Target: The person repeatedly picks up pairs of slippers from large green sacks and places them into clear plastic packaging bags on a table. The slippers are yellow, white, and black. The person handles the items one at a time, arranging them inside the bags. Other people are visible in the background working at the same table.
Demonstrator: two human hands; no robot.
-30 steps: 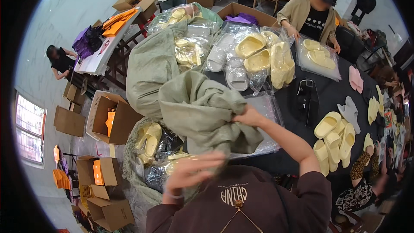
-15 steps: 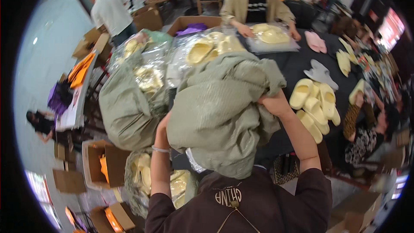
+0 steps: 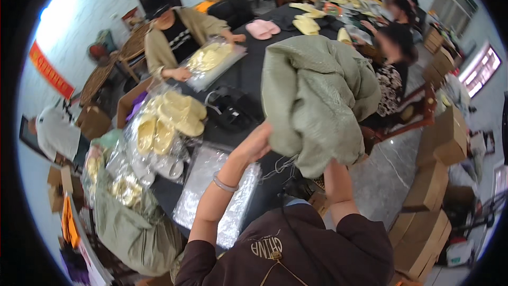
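A bulky grey-green woven sack point(image 3: 323, 100) is held up in front of me, off the black table. My left hand point(image 3: 255, 144) grips its lower left side, a bangle on the wrist. At the sack's underside is my right hand point(image 3: 337, 173), its fingers partly hidden by the cloth folds. Below my left forearm, a stack of clear plastic bags point(image 3: 211, 185) lies on the table. Bagged pale yellow slippers point(image 3: 172, 119) are piled left of it. Another grey-green sack point(image 3: 132, 233), with more bagged slippers at its mouth, stands at the lower left.
Across the black table point(image 3: 246, 58), a person point(image 3: 180, 32) handles bagged yellow slippers point(image 3: 210, 55). Pink slippers point(image 3: 263, 28) lie at the far side. Several people sit along the far and right sides. Cardboard boxes point(image 3: 423, 190) line the right; a wooden chair point(image 3: 413, 116) stands before them.
My view and body have turned to the right, and the sack has come round with my hands. The plastic bag stack now shows, while the loose yellow slippers beside the sack no longer do.
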